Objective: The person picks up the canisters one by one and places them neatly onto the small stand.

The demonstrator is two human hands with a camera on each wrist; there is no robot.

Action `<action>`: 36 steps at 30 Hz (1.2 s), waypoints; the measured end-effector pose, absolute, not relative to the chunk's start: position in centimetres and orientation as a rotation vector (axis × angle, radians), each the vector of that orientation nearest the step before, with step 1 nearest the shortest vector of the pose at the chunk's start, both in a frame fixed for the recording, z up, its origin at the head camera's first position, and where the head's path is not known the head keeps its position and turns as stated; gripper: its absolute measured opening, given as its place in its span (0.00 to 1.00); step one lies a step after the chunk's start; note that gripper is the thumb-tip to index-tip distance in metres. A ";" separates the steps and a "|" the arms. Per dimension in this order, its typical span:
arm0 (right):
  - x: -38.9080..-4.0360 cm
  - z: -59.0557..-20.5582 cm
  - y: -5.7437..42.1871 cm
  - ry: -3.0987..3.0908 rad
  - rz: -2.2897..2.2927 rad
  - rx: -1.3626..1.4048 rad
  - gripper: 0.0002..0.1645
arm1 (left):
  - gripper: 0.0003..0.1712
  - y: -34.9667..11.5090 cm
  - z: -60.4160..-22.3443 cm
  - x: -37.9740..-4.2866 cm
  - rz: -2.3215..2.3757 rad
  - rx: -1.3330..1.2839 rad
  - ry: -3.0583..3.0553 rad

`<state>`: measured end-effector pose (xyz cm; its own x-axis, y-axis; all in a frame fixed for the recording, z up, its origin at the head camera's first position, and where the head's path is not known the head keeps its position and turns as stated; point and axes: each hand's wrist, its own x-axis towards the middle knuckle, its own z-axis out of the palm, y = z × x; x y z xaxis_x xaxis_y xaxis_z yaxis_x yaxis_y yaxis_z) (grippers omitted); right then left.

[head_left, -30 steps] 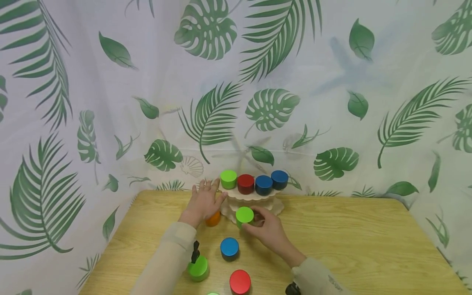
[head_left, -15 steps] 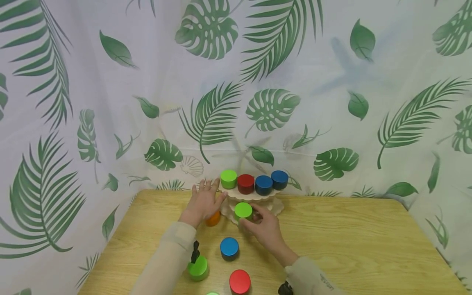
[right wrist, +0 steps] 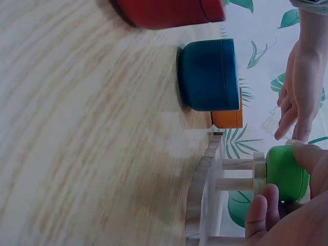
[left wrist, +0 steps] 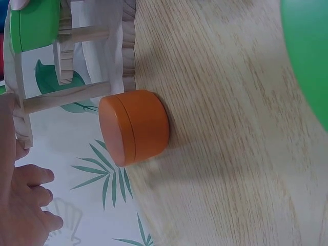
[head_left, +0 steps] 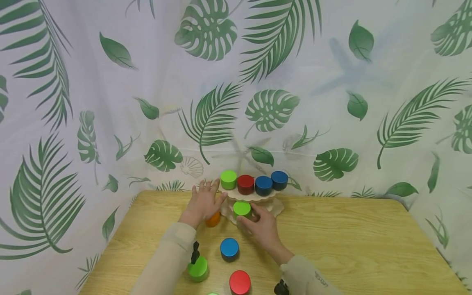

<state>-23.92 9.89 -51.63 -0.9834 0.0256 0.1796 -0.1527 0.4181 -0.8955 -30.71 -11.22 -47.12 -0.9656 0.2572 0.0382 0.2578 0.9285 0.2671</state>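
Observation:
A tiered wooden stand [head_left: 274, 207] with scalloped edges stands at the back of the table. My left hand [head_left: 200, 203] is at the left end of its upper tier, thumb and index finger on either side of the edge, other fingers extended. My right hand [head_left: 266, 229] pinches a round green tin [head_left: 241, 209] between thumb and fingers. In the right wrist view this green tin [right wrist: 284, 171] is at a raised narrow tier; whether it bears weight there I cannot tell. Along the upper tier sit a green tin [head_left: 228, 180], a red tin [head_left: 245, 185] and two blue tins [head_left: 263, 186].
An orange tin [left wrist: 136, 128] stands on the table beside the stand, partly under my left hand in the head view. Nearer are a blue tin [head_left: 229, 249], a green tin [head_left: 198, 269] and a red tin [head_left: 240, 282]. A leaf-print cloth [head_left: 324, 123] hangs behind the table.
My right hand has moved a little forward and left, carrying the green tin farther over the stand. The left hand and the other tins have stayed put.

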 end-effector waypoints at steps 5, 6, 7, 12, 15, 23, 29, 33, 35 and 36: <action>-23.6 -51.8 9.9 -2.503 1.641 0.035 0.36 | 0.44 -11.2 -47.1 -30.7 -0.419 -0.414 -3.083; -23.6 -51.8 9.9 -2.499 1.643 0.018 0.35 | 0.44 -11.2 -47.1 -30.7 -0.415 -0.416 -3.083; -23.6 -51.9 9.9 -2.494 1.642 0.004 0.34 | 0.44 -11.2 -47.1 -30.7 -0.411 -0.416 -3.083; -23.7 -52.0 9.9 -2.469 1.642 -0.022 0.29 | 0.44 -11.2 -47.1 -30.8 -0.403 -0.414 -3.084; -23.8 -52.0 9.7 -2.458 1.652 -0.024 0.28 | 0.44 -11.2 -47.2 -30.8 -0.404 -0.415 -3.089; -24.3 -52.1 9.0 -2.402 1.644 -0.021 0.28 | 0.44 -11.1 -47.2 -30.7 -0.420 -0.406 -3.086; -24.5 -52.0 8.7 -2.399 1.657 -0.058 0.28 | 0.44 -11.1 -46.9 -30.5 -0.418 -0.403 -3.080; -24.6 -51.9 8.3 -2.409 1.620 -0.082 0.26 | 0.44 -11.1 -46.8 -30.4 -0.422 -0.399 -3.076; -24.6 -52.0 8.1 -2.407 1.592 -0.084 0.25 | 0.44 -11.1 -46.8 -30.4 -0.419 -0.400 -3.078; -24.6 -52.0 8.0 -2.412 1.575 -0.090 0.25 | 0.44 -11.1 -46.8 -30.3 -0.418 -0.402 -3.079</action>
<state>-24.65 8.02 -51.97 -0.9647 0.1914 0.1807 -0.0885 0.4106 -0.9075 -30.35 -11.07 -46.79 -0.9670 0.2510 0.0429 0.2533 0.9315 0.2609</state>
